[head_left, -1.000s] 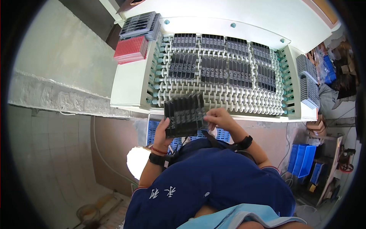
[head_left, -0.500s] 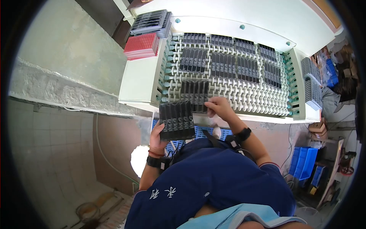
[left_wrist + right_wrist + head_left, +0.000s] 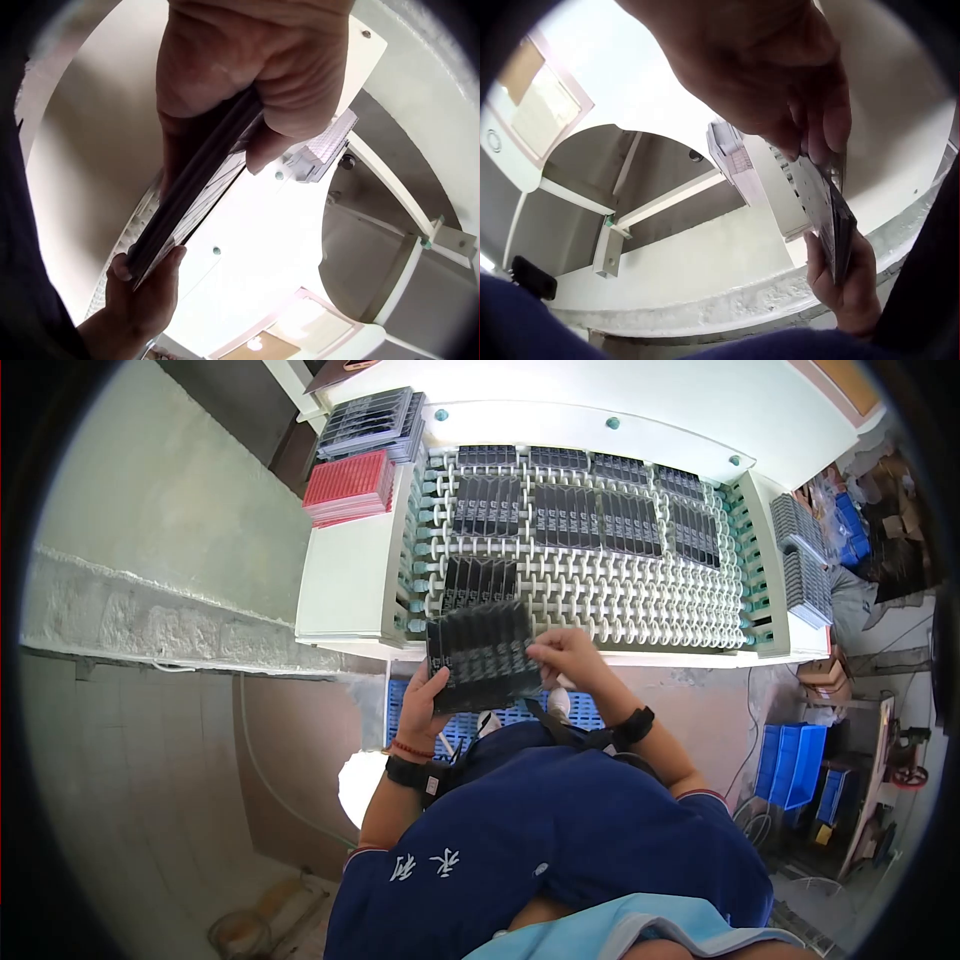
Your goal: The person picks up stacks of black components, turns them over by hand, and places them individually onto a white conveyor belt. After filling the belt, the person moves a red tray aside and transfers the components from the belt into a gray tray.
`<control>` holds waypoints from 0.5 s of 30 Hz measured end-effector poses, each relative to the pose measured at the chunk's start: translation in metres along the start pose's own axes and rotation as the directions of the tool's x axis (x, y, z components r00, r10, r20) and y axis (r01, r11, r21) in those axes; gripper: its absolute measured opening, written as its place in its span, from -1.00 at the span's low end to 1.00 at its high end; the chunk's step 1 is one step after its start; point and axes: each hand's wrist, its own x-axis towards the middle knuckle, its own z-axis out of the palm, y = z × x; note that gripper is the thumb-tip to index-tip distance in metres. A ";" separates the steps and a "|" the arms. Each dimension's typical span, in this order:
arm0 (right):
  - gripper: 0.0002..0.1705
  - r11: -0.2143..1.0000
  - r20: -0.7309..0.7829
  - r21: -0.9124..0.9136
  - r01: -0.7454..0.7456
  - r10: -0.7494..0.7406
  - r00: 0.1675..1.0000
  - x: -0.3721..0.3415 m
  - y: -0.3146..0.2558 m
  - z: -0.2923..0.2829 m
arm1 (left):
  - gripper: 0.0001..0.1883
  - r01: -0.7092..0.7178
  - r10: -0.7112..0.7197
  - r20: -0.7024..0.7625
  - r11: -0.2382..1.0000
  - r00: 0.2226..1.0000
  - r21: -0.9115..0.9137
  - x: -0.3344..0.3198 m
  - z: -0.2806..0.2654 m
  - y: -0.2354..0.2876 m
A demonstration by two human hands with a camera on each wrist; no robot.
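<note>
At the centre of my head view, a thin stack of dark, glossy panels, striped with pale printed lettering, sits before the roller bed. My left hand's fingers clamp its left edge; my right hand's pinch its right.

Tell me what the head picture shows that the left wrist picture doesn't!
Only the head view shows the blue crates, the white writing on the shirt, and the black panels lying on the rollers.

Only the left wrist view shows the little green joint where pale bars meet.

Both show the left hand gripping a dark stack, the right hand at its other side, and some rollers.
</note>
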 end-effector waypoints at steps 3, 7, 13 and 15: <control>-0.79 0.999 -0.199 0.027 0.024 -0.018 0.980 0.002 0.006 -0.042 | -0.62 0.020 -0.020 0.004 1.000 1.000 -0.014 -0.001 -0.005 0.001; -0.78 0.996 -0.384 -0.076 -0.050 0.017 0.923 -0.004 0.001 -0.088 | -0.60 0.053 -0.054 -0.062 0.998 0.997 -0.023 -0.005 0.007 0.004; -0.76 0.958 -0.545 -0.277 -0.070 -0.096 0.833 -0.036 0.003 -0.174 | -0.56 0.065 -0.064 0.013 0.988 0.998 -0.138 -0.009 0.003 0.000; -0.75 0.888 -0.603 -0.445 -0.116 -0.201 0.772 -0.042 0.010 -0.188 | -0.57 0.069 -0.066 0.034 0.993 0.997 -0.100 -0.007 0.000 -0.003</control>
